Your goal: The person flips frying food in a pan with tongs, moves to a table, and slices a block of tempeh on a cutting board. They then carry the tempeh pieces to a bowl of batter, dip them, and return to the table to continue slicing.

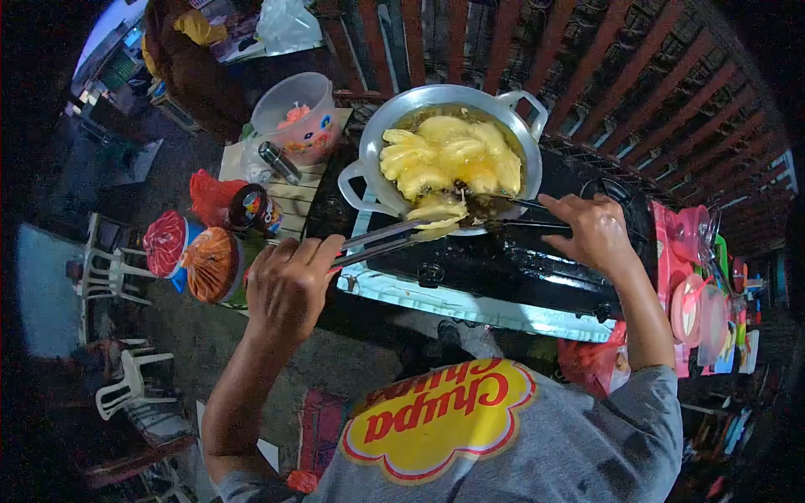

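Note:
A two-handled metal pan [369,138] of oil on a black stove [537,268] holds several yellow, battered pieces [457,155] packed together. My left hand [293,281] is closed round a pair of metal tongs [381,239], whose tips reach a yellow piece [438,214] at the pan's near edge. From the right, my right hand [589,230] grips a second, dark pair of tongs [532,223], its fingers on the two arms. Those tips lie in the oil close to the same piece and are hard to make out.
Left of the pan stand a clear tub [293,101], a dark-lidded jar [251,207] and containers with red and orange covers [211,264]. A slatted railing [587,63] runs behind the stove. Pink and clear plasticware [689,306] is at the right, white chairs [134,381] at the left.

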The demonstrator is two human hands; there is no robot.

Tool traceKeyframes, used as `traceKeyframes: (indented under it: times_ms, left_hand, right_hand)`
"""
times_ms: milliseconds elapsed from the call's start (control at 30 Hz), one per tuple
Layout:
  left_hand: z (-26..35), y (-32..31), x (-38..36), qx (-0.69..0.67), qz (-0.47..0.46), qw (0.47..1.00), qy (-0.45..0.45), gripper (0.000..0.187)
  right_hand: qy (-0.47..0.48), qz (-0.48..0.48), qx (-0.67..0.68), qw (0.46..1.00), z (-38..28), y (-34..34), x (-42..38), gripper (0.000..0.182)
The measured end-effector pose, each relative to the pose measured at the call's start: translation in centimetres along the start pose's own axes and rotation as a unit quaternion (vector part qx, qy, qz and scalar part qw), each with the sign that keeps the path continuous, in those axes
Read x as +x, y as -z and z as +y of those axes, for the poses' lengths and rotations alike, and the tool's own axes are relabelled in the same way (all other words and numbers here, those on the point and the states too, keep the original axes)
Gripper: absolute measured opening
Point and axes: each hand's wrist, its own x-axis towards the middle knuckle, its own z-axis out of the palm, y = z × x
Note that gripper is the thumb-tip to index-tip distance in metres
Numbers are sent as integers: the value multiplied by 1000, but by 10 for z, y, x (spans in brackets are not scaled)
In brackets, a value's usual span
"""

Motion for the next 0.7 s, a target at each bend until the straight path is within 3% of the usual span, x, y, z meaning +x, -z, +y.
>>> traceKeyframes:
  times_ms: [300,500,700]
  left_hand:
    - [-15,6,9,-23,24,999,-28,31]
    - [-23,-10,4,-13,29,998,-51,29]
    - [-32,2,9,-18,27,999,-11,28]
  right_hand:
    - [-39,-19,-7,999,0,-13,4,52]
    - [29,46,10,998,-6,-38,23,54]
    - [19,26,22,999,-7,-28,22,54]
